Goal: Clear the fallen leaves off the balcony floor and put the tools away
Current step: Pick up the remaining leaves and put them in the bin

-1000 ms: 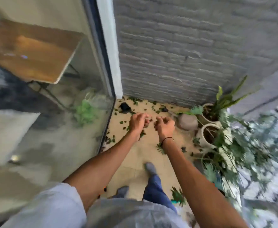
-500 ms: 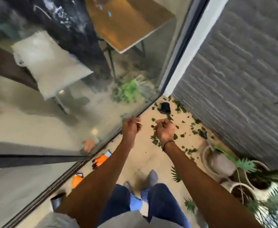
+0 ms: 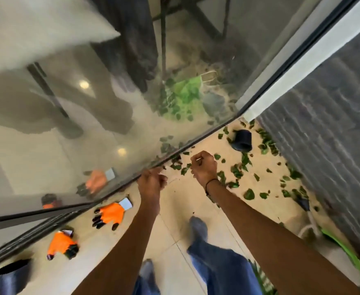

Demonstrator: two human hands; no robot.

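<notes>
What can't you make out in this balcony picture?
Head view only:
- Whether the left hand or right hand holds anything: both fists are curled and blurred.
- The dark pot, cut off by the bottom-left edge.
- The green tool on the right: motion blur hides what it is.

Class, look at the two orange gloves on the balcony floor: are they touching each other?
Apart. The head view shows bare tile between the orange glove nearer the hands and the second orange glove by the door track.
</notes>
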